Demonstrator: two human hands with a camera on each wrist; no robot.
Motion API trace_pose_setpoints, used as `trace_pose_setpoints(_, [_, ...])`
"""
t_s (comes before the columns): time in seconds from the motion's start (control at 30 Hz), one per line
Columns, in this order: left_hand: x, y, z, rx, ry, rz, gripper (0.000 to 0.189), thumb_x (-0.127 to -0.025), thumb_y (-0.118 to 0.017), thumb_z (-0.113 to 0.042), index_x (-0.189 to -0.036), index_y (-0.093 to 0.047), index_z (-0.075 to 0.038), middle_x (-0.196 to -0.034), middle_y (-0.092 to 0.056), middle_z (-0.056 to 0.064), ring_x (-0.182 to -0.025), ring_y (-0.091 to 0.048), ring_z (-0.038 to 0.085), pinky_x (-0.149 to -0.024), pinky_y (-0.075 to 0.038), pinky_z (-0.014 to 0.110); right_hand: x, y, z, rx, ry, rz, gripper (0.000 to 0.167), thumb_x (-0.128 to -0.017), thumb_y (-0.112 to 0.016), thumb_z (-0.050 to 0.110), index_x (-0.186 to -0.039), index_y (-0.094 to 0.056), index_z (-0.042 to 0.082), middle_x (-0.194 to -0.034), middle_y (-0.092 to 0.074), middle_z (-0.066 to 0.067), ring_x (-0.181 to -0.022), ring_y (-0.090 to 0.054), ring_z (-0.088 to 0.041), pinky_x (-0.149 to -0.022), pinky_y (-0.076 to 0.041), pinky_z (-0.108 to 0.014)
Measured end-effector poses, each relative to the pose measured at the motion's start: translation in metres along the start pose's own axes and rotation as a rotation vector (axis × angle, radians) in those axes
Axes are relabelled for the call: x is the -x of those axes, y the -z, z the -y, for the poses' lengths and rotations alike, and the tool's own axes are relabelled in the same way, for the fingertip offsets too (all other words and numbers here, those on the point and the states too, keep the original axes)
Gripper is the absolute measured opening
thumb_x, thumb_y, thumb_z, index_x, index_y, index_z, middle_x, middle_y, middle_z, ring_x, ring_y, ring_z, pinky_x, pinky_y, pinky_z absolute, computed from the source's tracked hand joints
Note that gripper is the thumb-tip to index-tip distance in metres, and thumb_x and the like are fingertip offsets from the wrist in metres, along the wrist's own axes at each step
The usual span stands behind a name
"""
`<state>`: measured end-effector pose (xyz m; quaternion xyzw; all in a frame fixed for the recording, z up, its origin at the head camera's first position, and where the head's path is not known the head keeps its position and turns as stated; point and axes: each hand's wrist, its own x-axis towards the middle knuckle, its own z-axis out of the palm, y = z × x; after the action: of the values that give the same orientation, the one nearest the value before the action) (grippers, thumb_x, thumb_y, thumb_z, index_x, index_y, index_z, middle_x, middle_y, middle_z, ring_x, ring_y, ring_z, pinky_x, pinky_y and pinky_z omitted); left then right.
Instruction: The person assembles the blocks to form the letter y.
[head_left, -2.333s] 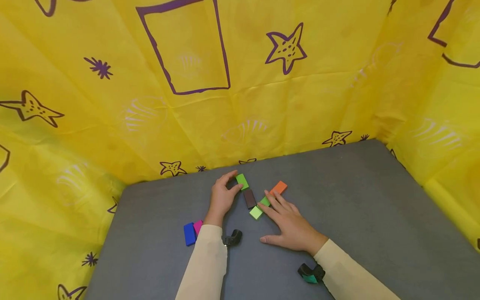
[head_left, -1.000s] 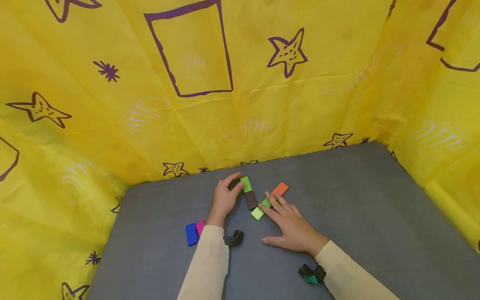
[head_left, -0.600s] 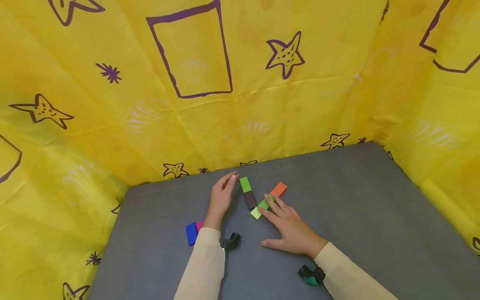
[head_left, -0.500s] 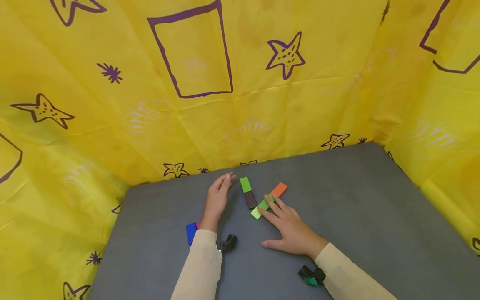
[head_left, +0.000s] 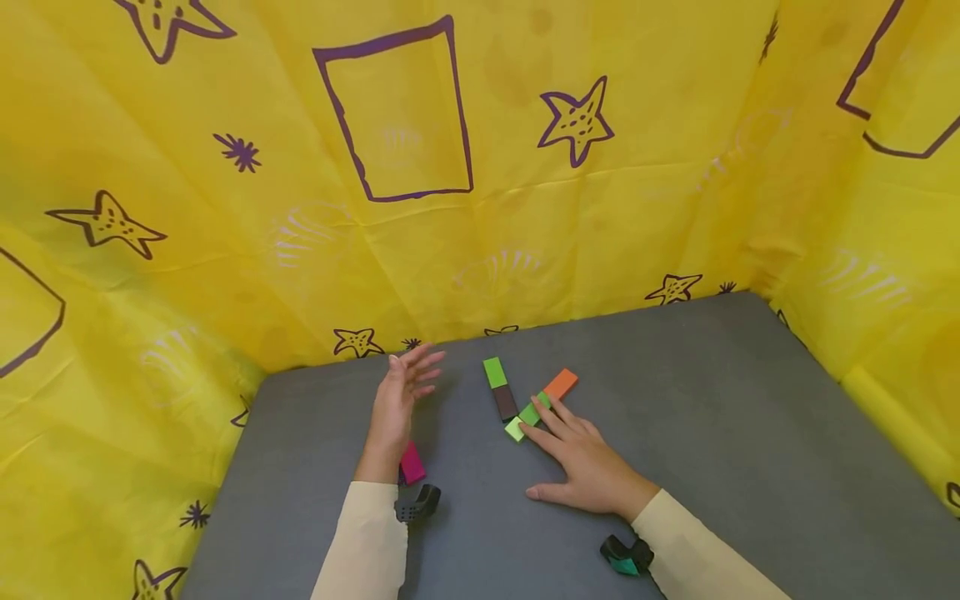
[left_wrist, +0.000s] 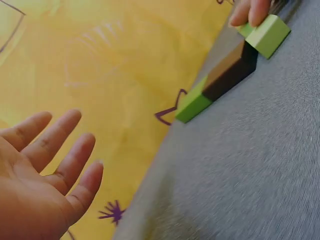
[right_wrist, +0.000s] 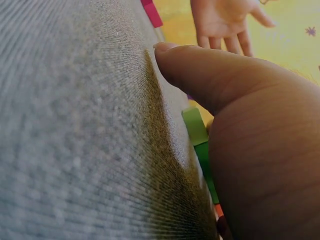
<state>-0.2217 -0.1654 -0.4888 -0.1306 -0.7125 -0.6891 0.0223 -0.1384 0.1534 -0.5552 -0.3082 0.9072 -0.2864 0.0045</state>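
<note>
Small blocks lie in a V on the grey table. Its left arm is a green block (head_left: 495, 372) end to end with a dark brown block (head_left: 505, 403). A light green block (head_left: 514, 429) sits at the corner; a second green block (head_left: 535, 409) and an orange block (head_left: 561, 384) form the right arm. My right hand (head_left: 588, 462) is spread, its straight fingertips resting on the light green and second green blocks. My left hand (head_left: 393, 408), fingers extended and holding nothing, hovers left of the V. A magenta block (head_left: 412, 463) shows beside the left wrist.
The grey table (head_left: 720, 433) meets a yellow cloth (head_left: 510, 208) with purple starfish drawings at its back and sides. Dark wrist cameras sit at both sleeves. The blue block seen earlier is hidden behind the left arm.
The left hand lets go of the green block, now against the brown one, and moves left with its fingers opening out. The right hand stays on its blocks. The blue block becomes covered.
</note>
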Motion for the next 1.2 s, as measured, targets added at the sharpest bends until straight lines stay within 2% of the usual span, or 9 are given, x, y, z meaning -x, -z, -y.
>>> trace_pose_setpoints(0.2, [0.016,0.014,-0.012,-0.049,-0.023,0.026,0.073,-0.118,-0.019,-0.055,-0.162,-0.048,-0.005,-0.151,-0.061,0.021,-0.132,-0.058,0.039,-0.108,-0.043,0.062,0.002,-0.003,-0.002,0.002,-0.002,-0.004,0.092,-0.096,-0.076,0.065,-0.168,-0.045,0.017,-0.180,-0.018,-0.013,-0.164,-0.008,-0.039,-0.116,-0.030,-0.072])
trace_pose_setpoints(0.43, [0.035,0.025,-0.017,-0.041,-0.031,-0.006,0.072,-0.119,-0.019,-0.052,-0.161,-0.047,-0.001,-0.152,-0.058,0.026,-0.130,-0.060,0.035,-0.105,-0.045,0.055,0.004,-0.006,-0.004,-0.013,0.006,-0.018,0.092,-0.096,-0.076,0.064,-0.168,-0.046,0.016,-0.179,-0.020,-0.015,-0.164,-0.010,-0.041,-0.115,-0.030,-0.073])
trace_pose_setpoints(0.67, [0.046,0.027,-0.018,-0.016,-0.059,0.016,0.075,-0.120,-0.018,-0.050,-0.161,-0.041,0.008,-0.152,-0.056,0.032,-0.130,-0.060,0.034,-0.104,-0.046,0.053,0.004,-0.004,-0.004,-0.026,-0.009,-0.004,0.093,-0.095,-0.078,0.063,-0.169,-0.045,0.018,-0.180,-0.018,-0.013,-0.165,-0.007,-0.038,-0.116,-0.028,-0.072])
trace_pose_setpoints(0.83, [0.056,0.032,-0.017,-0.018,-0.065,0.004,0.070,-0.120,-0.019,-0.046,-0.160,-0.043,0.007,-0.151,-0.057,0.031,-0.130,-0.060,0.034,-0.103,-0.047,0.050,0.003,-0.005,-0.005,-0.019,-0.011,0.000,0.094,-0.095,-0.078,0.065,-0.169,-0.044,0.019,-0.180,-0.018,-0.012,-0.165,-0.006,-0.036,-0.117,-0.028,-0.071])
trace_pose_setpoints(0.93, [0.062,0.037,-0.015,-0.013,-0.063,-0.012,0.068,-0.121,-0.019,-0.042,-0.160,-0.042,0.010,-0.151,-0.057,0.031,-0.131,-0.060,0.033,-0.102,-0.048,0.047,0.002,-0.005,-0.005,-0.014,-0.003,-0.008,0.094,-0.095,-0.078,0.065,-0.169,-0.044,0.018,-0.180,-0.019,-0.012,-0.165,-0.007,-0.037,-0.116,-0.028,-0.071])
trace_pose_setpoints(1.07, [0.069,0.042,-0.011,0.006,-0.036,-0.048,0.067,-0.122,-0.020,-0.039,-0.158,-0.039,0.014,-0.151,-0.057,0.030,-0.132,-0.057,0.029,-0.105,-0.042,0.049,0.001,-0.005,-0.005,-0.020,-0.003,-0.005,0.094,-0.094,-0.078,0.065,-0.169,-0.044,0.019,-0.180,-0.018,-0.012,-0.165,-0.006,-0.035,-0.117,-0.028,-0.071])
trace_pose_setpoints(1.2, [0.078,0.048,-0.005,0.007,0.004,-0.085,0.063,-0.122,-0.024,-0.035,-0.158,-0.040,0.014,-0.152,-0.057,0.029,-0.134,-0.052,0.033,-0.105,-0.032,0.057,0.001,-0.004,-0.004,-0.027,-0.002,0.000,0.094,-0.095,-0.077,0.066,-0.169,-0.044,0.019,-0.180,-0.017,-0.012,-0.165,-0.005,-0.035,-0.117,-0.027,-0.071])
